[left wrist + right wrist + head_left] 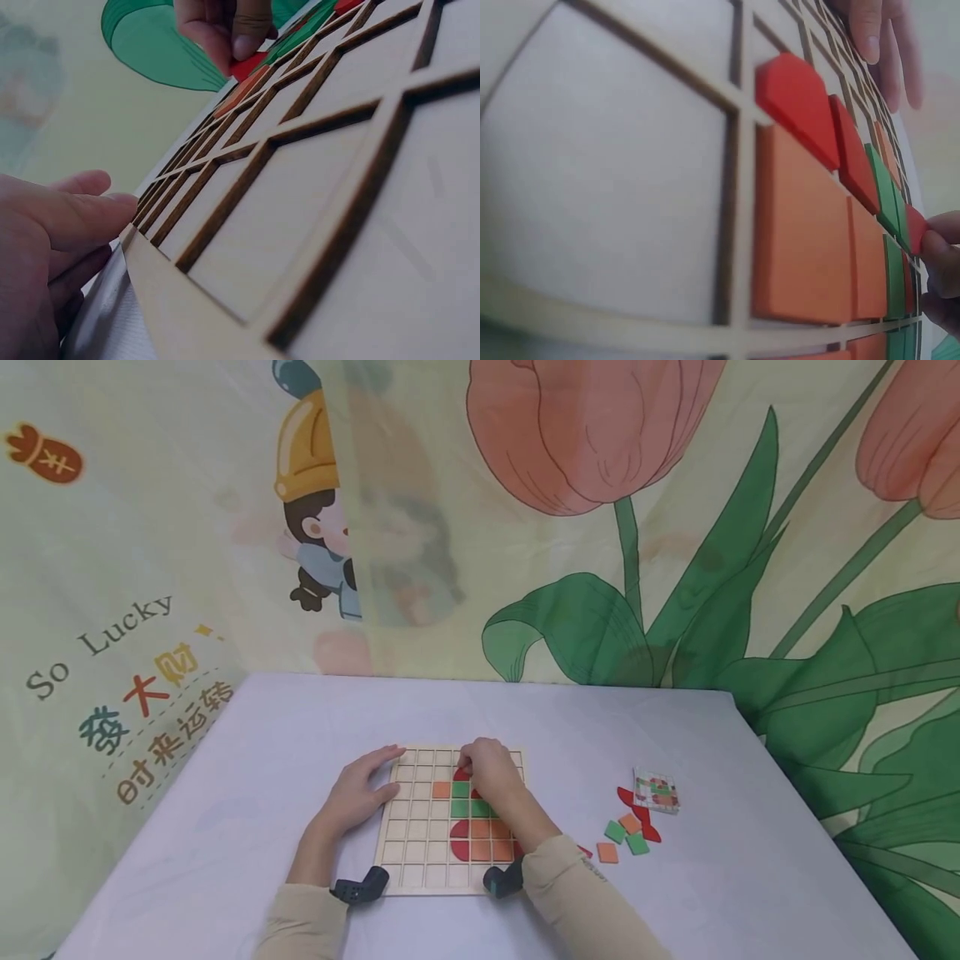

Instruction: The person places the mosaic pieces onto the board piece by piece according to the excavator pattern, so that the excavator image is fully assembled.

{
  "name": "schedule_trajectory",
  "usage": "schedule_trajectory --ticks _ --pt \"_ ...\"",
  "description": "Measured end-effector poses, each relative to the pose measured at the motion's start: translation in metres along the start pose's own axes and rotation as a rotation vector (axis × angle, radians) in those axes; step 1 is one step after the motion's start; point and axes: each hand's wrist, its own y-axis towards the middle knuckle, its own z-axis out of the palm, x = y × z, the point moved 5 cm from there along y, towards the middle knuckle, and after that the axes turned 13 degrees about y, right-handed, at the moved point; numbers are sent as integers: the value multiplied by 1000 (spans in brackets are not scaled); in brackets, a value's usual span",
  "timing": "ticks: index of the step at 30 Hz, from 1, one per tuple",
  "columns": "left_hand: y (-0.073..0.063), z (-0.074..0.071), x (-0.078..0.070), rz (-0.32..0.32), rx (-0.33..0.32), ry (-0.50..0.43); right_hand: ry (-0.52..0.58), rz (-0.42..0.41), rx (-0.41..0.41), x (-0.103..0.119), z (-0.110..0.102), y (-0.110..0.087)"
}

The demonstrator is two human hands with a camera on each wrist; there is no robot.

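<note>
A wooden grid board (411, 853) lies on the table. My right hand (491, 774) pinches a small red rounded tile (915, 227) over a cell near the board's far side, just beyond the green square tiles (460, 807). Along the left edge of the board, my left hand (354, 795) rests with its fingers extended and its thumb against the frame. One orange square tile (442, 790) sits in a cell left of the green ones. Nearer me, red rounded tiles (459, 841) and orange square tiles (806, 232) fill neighbouring cells. My right forearm hides part of the board's right side.
Right of the board lie loose green tiles (637, 844), orange tiles (607, 852) and red tiles (649, 827). A small pattern card (657, 791) with a coloured grid picture is behind them. The white table (750, 877) ends at a printed cloth backdrop (420, 643).
</note>
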Motion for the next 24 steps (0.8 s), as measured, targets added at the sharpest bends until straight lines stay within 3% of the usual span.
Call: schedule_trajectory --ticks 9,13,18,24 --pt "1 0 1 19 -8 -9 -104 -58 -2 4 2 1" --pt "1 0 -1 29 -7 -16 -82 -92 2 0 -3 -5" --pt "2 0 -3 32 -5 -9 16 -55 79 -20 -31 -24" --pt "3 -3 -1 50 -8 1 57 56 90 -70 -80 -71"
